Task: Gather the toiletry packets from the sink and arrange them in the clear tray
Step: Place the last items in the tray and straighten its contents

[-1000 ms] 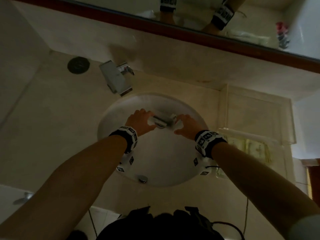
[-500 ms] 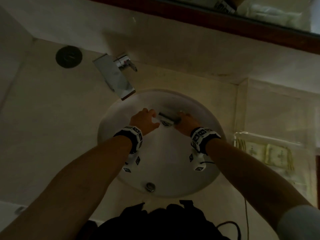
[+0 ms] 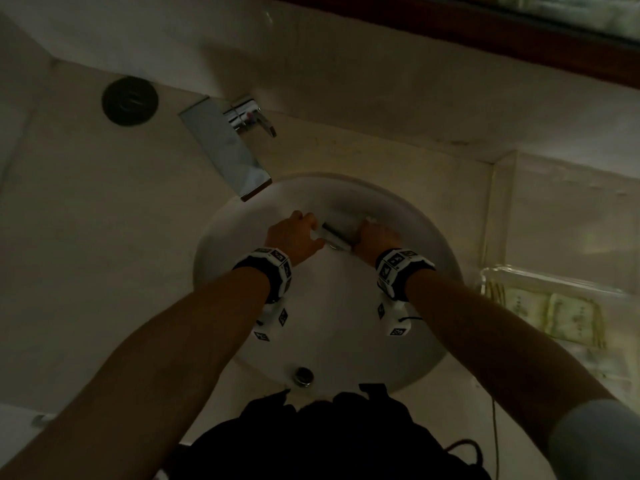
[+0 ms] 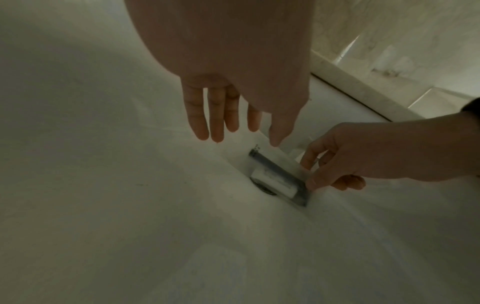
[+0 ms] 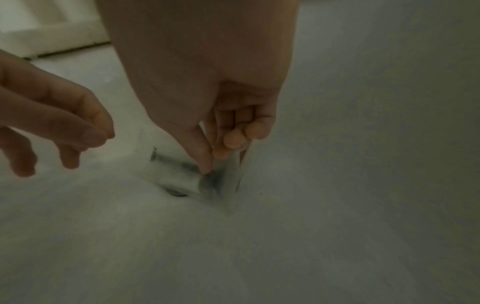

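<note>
A clear toiletry packet (image 3: 334, 234) with a dark strip and a white tube inside (image 4: 275, 178) lies over the drain at the bottom of the white sink (image 3: 225, 244). My right hand (image 3: 374, 237) pinches the packet's right end between thumb and fingers (image 5: 213, 162), tipping that end up. My left hand (image 3: 294, 233) hovers just left of the packet with straight, spread fingers (image 4: 231, 119) and holds nothing. The clear tray (image 3: 554, 289) stands on the counter to the right of the sink, with several pale green packets (image 3: 561, 317) in it.
A chrome faucet (image 3: 225, 147) reaches over the sink's far left rim. A dark round disc (image 3: 130, 100) sits in the counter at the back left. A small metal knob (image 3: 303, 375) is at the sink's near rim. A wall and a wood-framed mirror rise behind.
Both hands have dropped closer to the drain. The right hand's fingers have closed on the packet's end. The head view has tilted down and left.
</note>
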